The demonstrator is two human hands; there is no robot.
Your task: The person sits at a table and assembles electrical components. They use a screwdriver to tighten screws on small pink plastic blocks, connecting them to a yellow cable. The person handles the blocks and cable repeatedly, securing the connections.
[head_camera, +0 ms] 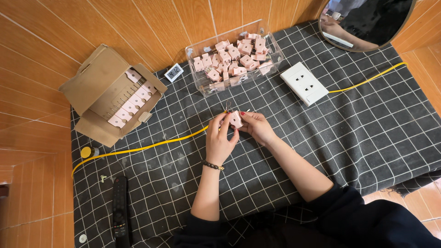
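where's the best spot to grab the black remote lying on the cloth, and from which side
Grip the black remote across its narrow middle, coming straight down from above with fingers on the two long edges. It lies flat on the checked cloth, long and slim, its length running away from the person, so the long sides are free on both sides.

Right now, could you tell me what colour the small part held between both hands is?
Pale pink; the small part shows best in the head view.
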